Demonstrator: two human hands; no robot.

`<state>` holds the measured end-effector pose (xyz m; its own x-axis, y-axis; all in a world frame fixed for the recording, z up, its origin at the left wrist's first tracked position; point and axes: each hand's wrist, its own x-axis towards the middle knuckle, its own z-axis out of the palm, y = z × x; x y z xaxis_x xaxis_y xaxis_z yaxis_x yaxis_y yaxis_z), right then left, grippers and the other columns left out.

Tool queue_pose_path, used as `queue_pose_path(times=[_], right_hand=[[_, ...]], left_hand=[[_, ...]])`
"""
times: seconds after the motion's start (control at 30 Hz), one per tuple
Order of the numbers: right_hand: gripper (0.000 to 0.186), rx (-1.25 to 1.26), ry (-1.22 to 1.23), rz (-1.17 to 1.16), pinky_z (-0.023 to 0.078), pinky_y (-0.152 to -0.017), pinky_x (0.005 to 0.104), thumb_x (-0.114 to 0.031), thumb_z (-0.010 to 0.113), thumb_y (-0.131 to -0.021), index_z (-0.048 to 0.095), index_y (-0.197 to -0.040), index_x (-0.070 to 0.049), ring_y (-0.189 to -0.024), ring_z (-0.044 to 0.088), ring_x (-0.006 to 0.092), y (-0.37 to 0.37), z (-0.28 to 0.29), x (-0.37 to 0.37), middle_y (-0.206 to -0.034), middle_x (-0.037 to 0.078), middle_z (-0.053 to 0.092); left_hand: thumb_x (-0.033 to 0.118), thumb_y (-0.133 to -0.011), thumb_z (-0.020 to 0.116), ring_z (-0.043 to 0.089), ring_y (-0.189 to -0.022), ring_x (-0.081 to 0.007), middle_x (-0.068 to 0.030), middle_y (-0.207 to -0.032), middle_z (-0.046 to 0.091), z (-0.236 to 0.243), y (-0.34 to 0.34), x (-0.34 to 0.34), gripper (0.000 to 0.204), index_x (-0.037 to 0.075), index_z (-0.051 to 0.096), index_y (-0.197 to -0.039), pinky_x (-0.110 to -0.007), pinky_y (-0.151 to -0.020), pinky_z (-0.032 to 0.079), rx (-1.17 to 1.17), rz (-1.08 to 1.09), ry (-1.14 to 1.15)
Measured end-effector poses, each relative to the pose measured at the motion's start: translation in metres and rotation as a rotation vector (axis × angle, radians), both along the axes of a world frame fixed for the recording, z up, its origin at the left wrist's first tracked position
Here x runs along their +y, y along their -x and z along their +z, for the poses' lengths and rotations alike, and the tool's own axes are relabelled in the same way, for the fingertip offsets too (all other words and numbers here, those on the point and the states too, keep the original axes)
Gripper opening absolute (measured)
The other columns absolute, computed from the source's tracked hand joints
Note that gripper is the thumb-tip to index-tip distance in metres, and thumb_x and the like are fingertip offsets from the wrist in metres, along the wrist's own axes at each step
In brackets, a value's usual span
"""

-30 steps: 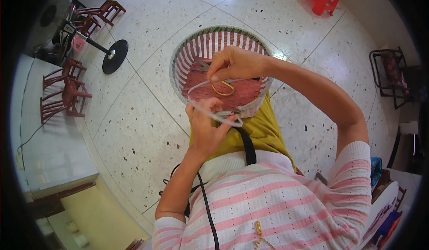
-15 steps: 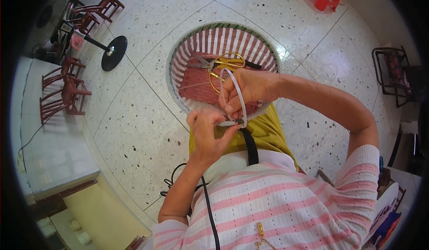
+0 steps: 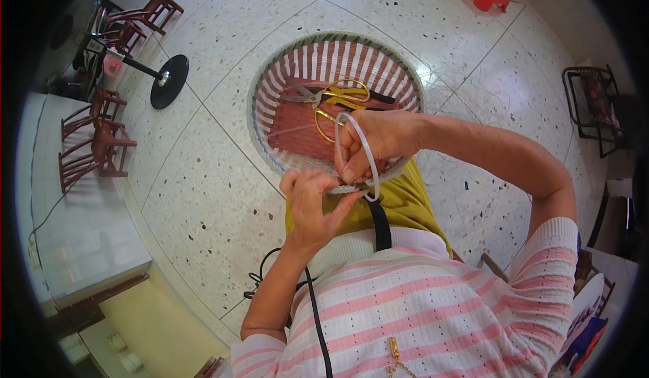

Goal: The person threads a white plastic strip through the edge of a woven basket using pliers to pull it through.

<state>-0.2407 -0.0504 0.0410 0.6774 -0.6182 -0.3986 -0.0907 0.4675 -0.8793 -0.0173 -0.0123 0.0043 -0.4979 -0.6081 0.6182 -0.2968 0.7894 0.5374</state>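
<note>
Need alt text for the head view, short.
Seen from above, a person's right hand and left hand work a loop of white plastic strip at the near rim of a round red-and-white woven basket on their lap; yellow-handled scissors lie inside it.

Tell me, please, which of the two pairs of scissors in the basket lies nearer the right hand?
The gold-handled scissors: one handle loop nearly reaches the right hand. The grey pair lies farther off, toward the left wall of the basket.

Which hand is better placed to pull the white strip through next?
Right, probably. The right hand already pinches the looped white strip over the basket rim, while the left hand sits below, steadying the rim's near edge.
</note>
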Motion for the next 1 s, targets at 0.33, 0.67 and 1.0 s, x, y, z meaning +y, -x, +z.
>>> queue_pose_path(times=[0.33, 0.67, 1.0], right_hand=[[0.021, 0.045, -0.178, 0.02, 0.044, -0.053, 0.0204, -0.022, 0.081, -0.084, 0.072, -0.09, -0.004, -0.061, 0.06, 0.0068, 0.007, 0.01, -0.012, -0.075, 0.0, 0.068], [0.016, -0.025, -0.193, 0.044, 0.056, -0.071, 0.0246, -0.002, 0.075, -0.083, 0.075, -0.098, -0.001, -0.079, 0.069, 0.0113, 0.008, 0.007, -0.023, -0.089, 0.004, 0.075], [0.006, 0.085, -0.028, -0.045, 0.054, -0.062, 0.0258, -0.001, 0.072, -0.081, 0.074, -0.086, 0.001, -0.069, 0.067, 0.0113, 0.008, 0.009, -0.028, -0.08, 0.007, 0.074]], left_hand=[[0.013, -0.066, 0.092, 0.054, -0.078, -0.0188, -0.003, -0.087, 0.061, 0.007, 0.01, -0.02, 0.05, 0.007, 0.055, -0.099, -0.034, -0.087, 0.033, -0.003, -0.029, 0.034], [0.007, -0.068, 0.09, 0.05, -0.092, -0.0211, -0.0042, -0.092, 0.057, 0.006, 0.01, -0.025, 0.046, 0.006, 0.056, -0.099, -0.029, -0.078, 0.044, 0.004, -0.014, -0.085], [0.009, -0.071, 0.089, 0.05, -0.094, -0.0218, -0.006, -0.095, 0.056, 0.012, 0.012, -0.034, 0.045, 0.004, 0.056, -0.101, -0.029, -0.084, 0.046, -0.005, -0.035, -0.098]])
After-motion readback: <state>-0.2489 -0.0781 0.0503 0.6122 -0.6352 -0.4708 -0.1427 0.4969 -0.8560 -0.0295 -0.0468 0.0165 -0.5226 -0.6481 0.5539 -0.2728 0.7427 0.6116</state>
